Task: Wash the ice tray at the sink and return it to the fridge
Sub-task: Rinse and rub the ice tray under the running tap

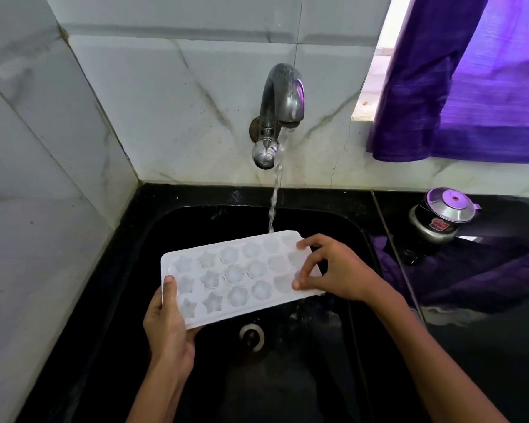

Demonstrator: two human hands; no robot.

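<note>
A white ice tray (232, 276) with star and flower shaped cups hangs over the black sink (303, 377). My left hand (168, 325) grips its near left end, thumb on top and fingers underneath. My right hand (330, 270) holds the right end, thumb and fingertips curled onto the tray's top. Water runs from the steel tap (280, 108) and lands at the tray's far edge. The fridge is not in view.
A round drain (252, 335) sits in the sink floor below the tray. On the black counter to the right stands a small metal pot with a lid (440, 221). A purple curtain (471, 80) hangs at the upper right. Marble tiles line the walls.
</note>
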